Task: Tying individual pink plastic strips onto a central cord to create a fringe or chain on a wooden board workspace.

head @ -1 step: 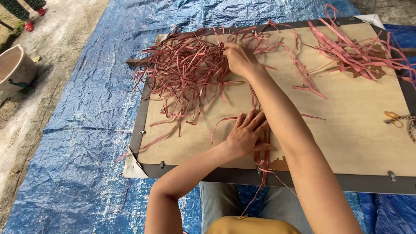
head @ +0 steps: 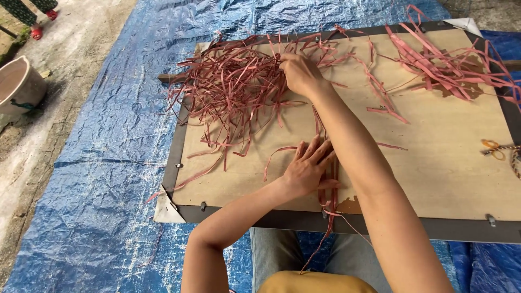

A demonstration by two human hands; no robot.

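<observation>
A wooden board point(head: 434, 163) in a dark frame rests across my lap. A tangled heap of pinkish-red strips point(head: 233, 87) covers its far left part. My right hand point(head: 301, 73) reaches into the heap's right side, fingers curled around a few strips. My left hand point(head: 309, 168) lies flat with fingers spread near the board's front edge. It presses on a narrow bundle of strips point(head: 332, 203) that runs under the palm and hangs over the edge. A second, looser heap of strips point(head: 439, 62) lies at the far right.
A blue tarp point(head: 108, 163) covers the ground around the board. A pale round tub point(head: 19, 87) stands on bare ground at the left. Another person's feet in red sandals point(head: 37, 31) show at top left. Orange-handled scissors point(head: 491, 146) lie near the board's right edge.
</observation>
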